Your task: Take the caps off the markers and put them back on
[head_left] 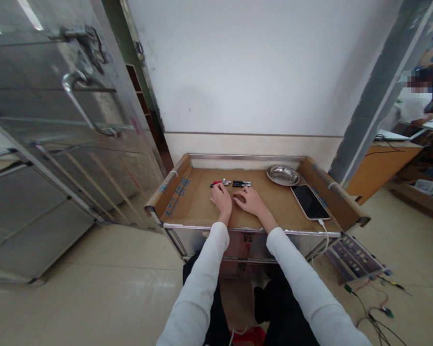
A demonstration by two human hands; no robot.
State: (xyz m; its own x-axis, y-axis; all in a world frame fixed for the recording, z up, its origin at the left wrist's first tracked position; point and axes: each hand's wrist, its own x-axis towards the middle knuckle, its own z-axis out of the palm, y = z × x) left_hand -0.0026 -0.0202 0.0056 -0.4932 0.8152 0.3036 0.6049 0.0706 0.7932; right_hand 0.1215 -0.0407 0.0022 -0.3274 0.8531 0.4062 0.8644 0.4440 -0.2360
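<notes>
My left hand (222, 199) rests on the cardboard-lined top of a cart, its fingers loosely bent just below a small red, black and silver piece (219, 183). Whether the fingertips touch that piece I cannot tell. Close on the right, my right hand (251, 200) lies with curved fingers, the thumb apart from them and nothing visible between. Past its fingertips are small black pieces with silver ends (241, 183), lying side by side. Both kinds are too small to name exactly.
A round metal dish (283, 175) stands at the tray's back right. Before it lies a phone (310, 202) with a white cable (326, 235). Raised cardboard sides (332, 192) bound the tray. An electrical box (359, 259) with wires sits on the floor. A person (414, 103) is far right.
</notes>
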